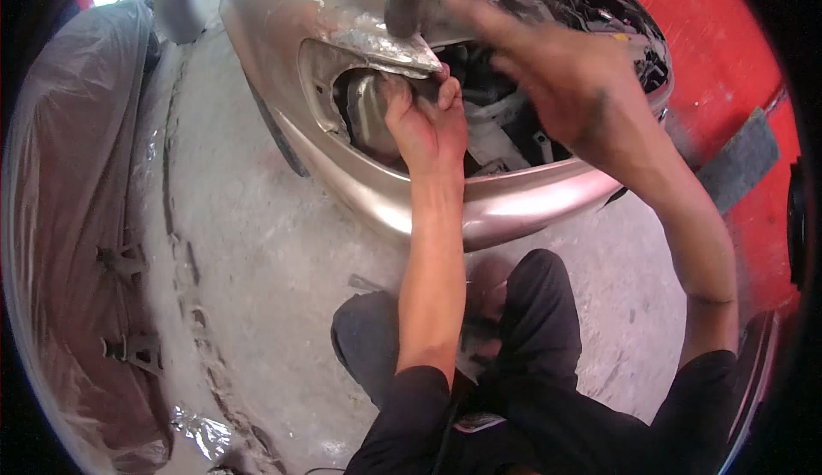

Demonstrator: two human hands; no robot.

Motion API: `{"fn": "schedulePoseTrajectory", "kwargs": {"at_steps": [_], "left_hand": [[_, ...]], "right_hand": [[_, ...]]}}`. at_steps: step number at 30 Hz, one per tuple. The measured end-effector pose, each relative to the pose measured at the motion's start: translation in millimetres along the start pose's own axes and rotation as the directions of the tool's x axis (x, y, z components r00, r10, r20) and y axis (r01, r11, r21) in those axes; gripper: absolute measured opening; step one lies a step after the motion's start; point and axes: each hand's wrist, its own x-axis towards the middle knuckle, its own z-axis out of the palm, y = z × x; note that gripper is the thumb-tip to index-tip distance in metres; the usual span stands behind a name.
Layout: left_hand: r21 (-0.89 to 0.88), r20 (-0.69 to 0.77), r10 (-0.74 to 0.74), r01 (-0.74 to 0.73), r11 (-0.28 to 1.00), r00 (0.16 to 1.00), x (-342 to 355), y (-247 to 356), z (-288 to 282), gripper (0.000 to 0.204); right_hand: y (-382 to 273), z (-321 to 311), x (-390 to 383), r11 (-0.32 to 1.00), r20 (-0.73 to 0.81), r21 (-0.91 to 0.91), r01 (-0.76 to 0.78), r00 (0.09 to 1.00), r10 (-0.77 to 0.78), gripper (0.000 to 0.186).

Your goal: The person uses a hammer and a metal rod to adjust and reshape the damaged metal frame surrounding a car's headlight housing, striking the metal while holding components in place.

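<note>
Across the far middle of the scene, at the car's headlight opening (310, 81), the left hand (431, 135) reaches up under the fender (282, 51), its fingertips tucked beneath a scuffed edge; whether they clamp the metal or something behind it, I cannot tell. That placing seems meant to back the edge from below. Just above it, a blurred dark tool head (404, 5), probably a hammer's, hangs close over the bare patch (390, 40). The right hand (578, 85), well apart from the left, appears curled around the handle, though blur hides the grip; its raised wrist would leave room for a stroke.

Glossy champagne paint gives way to rough, silvery metal at the patch. Nearer, the bumper (522, 205) sweeps in a smooth, rounded curve below the cluttered engine bay (569, 0). Wrinkled, translucent sheeting (73, 175) drapes the left side; pale, stained concrete (257, 244) lies between.
</note>
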Motion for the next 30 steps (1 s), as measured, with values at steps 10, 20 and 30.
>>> {"fn": "schedulePoseTrajectory", "kwargs": {"at_steps": [10,20,30], "left_hand": [[0.063,-0.071,0.057,-0.053,0.997,0.996,-1.6,1.5,3.1,0.026],[0.070,-0.095,0.073,-0.067,0.995,0.993,0.0,6.6,4.6,0.026],[0.118,-0.061,0.075,-0.067,0.991,0.995,-2.2,6.4,3.3,0.025]], "right_hand": [[-5.5,-1.5,11.1,0.997,0.060,-0.047,0.056,0.997,-0.053,0.060],[2.8,-2.6,15.7,0.997,0.060,-0.072,0.034,0.998,-0.030,0.060],[-0.3,1.7,16.5,0.998,0.023,-0.033,0.053,0.998,-0.053,0.058]]}}
